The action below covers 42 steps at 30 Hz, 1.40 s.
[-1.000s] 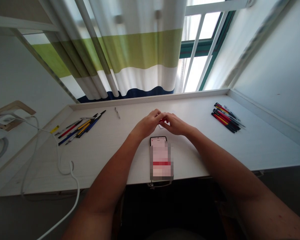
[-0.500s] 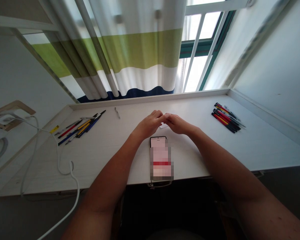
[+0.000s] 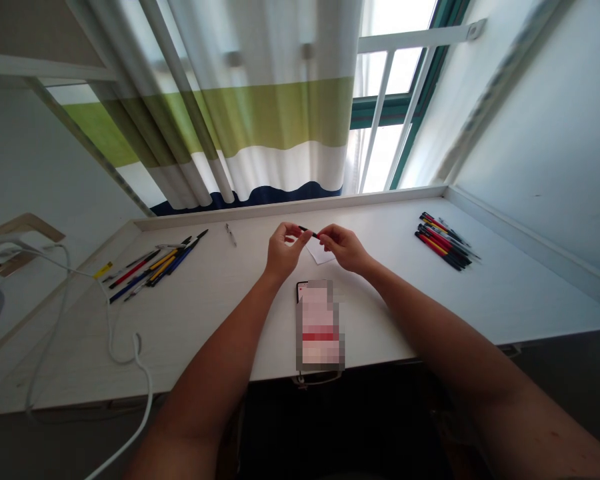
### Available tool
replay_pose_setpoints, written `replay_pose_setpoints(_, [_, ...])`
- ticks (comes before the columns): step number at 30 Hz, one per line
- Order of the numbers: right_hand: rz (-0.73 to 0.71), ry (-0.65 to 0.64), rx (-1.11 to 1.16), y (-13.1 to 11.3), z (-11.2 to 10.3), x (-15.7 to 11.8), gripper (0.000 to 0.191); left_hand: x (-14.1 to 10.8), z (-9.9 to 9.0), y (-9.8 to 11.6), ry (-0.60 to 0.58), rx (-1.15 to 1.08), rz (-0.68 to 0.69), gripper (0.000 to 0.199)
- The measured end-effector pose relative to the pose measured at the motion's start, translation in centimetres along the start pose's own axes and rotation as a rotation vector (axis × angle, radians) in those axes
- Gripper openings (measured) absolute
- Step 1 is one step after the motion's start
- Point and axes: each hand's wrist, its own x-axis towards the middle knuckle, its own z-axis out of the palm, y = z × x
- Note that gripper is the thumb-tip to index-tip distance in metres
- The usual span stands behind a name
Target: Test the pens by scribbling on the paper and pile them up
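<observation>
Nearest me on the white table (image 3: pixel 220 307) lies a smartphone (image 3: pixel 321 319), close to the front edge. Beyond it, a white slip of paper (image 3: pixel 322 255) sits beneath the hands. The left hand (image 3: pixel 283 252) and right hand (image 3: pixel 347 249) hold a slim black-and-red pen (image 3: pixel 309 232) between them, above the table, each with fingers pinched nearly together on it. It looks light, stiff and a little slick; I'd grip the barrel near either end. Loose pens (image 3: pixel 173 263) lie off left, a tighter bunch of pens (image 3: pixel 443 243) right; the striped curtain (image 3: pixel 280 113) hangs behind.
</observation>
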Motion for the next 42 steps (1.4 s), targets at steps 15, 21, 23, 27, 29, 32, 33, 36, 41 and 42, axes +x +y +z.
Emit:
replay_pose_setpoints(15, [-0.004,-0.059,-0.014,-1.0,0.4,-0.4,0.045,-0.3,1.3,0.0,-0.045,-0.385,-0.054,0.031])
replay_pose_setpoints(21, [-0.001,-0.106,-0.099,-1.3,0.2,-0.4,0.047,-0.2,1.1,0.2,-0.064,-0.394,-0.082,0.03])
replay_pose_setpoints(23, [0.014,-0.115,-0.092,-1.3,0.2,-0.4,0.043,-0.2,1.0,0.4,-0.066,-0.387,-0.093,0.03])
replay_pose_setpoints(27, [0.006,-0.051,-0.093,-1.4,0.3,-0.5,0.042,-0.2,0.9,0.6,-0.062,-0.389,-0.099,0.031])
replay_pose_setpoints(29, [0.016,-0.089,-0.097,-1.4,0.4,-0.6,0.05,-0.2,0.9,0.5,-0.067,-0.384,-0.091,0.032])
replay_pose_setpoints(32, [0.03,-0.079,-0.065,-1.5,0.4,-0.6,0.048,-0.3,1.1,0.3,-0.075,-0.381,-0.089,0.033])
replay_pose_setpoints(33, [0.026,-0.051,-0.058,-1.6,0.4,-0.6,0.047,-0.3,1.1,0.3,-0.074,-0.385,-0.091,0.033])
replay_pose_setpoints(36, [0.003,-0.033,-0.073,-1.9,0.3,-0.6,0.043,-0.4,1.2,0.4,-0.075,-0.397,-0.083,0.034])
replay_pose_setpoints(41, [0.048,-0.06,-0.025,-2.0,0.1,-0.6,0.053,-0.5,1.3,0.6,-0.106,-0.4,-0.063,0.032])
replay_pose_setpoints(42, [0.052,-0.046,0.005,-2.0,0.0,-0.6,0.052,-0.5,1.2,0.6,-0.085,-0.396,-0.072,0.031])
